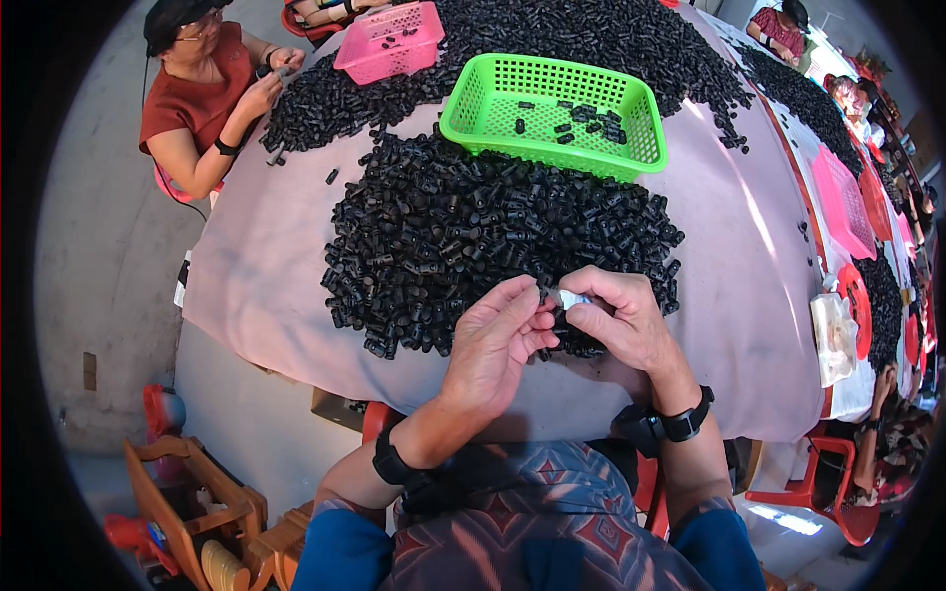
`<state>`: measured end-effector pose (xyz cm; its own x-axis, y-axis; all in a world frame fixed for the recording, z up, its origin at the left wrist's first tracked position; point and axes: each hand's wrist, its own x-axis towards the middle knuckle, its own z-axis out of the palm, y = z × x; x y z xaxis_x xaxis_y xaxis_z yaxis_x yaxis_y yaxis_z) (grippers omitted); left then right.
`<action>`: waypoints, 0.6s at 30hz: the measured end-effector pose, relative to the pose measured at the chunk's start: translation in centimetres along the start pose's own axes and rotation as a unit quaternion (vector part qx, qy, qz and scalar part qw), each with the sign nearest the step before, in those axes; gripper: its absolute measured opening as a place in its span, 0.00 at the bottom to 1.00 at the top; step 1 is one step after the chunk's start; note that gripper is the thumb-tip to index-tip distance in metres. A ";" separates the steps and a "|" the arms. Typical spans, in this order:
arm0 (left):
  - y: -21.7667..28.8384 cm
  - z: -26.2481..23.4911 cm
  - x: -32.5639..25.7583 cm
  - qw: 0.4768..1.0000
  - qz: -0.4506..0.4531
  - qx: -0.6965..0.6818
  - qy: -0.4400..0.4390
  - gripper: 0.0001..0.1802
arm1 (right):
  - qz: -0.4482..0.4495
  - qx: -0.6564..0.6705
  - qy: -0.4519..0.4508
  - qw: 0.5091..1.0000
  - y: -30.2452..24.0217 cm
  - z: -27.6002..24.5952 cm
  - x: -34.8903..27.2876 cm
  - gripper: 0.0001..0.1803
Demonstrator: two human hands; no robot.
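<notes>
One small black part, with a pale bit showing at its far end, sits pinched between both hands at the near edge of the pile of black parts. The left hand and right hand both grip it with their fingertips. Beyond the pile stands a green basket, a pink basket farther left on the pale tablecloth.

The small part pinched between both hands is mostly hidden.
</notes>
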<state>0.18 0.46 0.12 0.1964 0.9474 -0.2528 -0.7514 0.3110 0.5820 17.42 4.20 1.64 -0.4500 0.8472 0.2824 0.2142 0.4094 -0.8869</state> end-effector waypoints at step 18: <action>0.0 -0.1 -0.1 1.000 -0.006 0.006 0.019 0.10 | -0.011 -0.030 -0.003 0.999 -0.3 0.0 0.3 0.09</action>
<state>0.16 0.38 0.06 0.1821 0.9398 -0.2891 -0.7416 0.3243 0.5873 17.21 4.29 2.00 -0.4601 0.8356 0.3002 0.2553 0.4483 -0.8566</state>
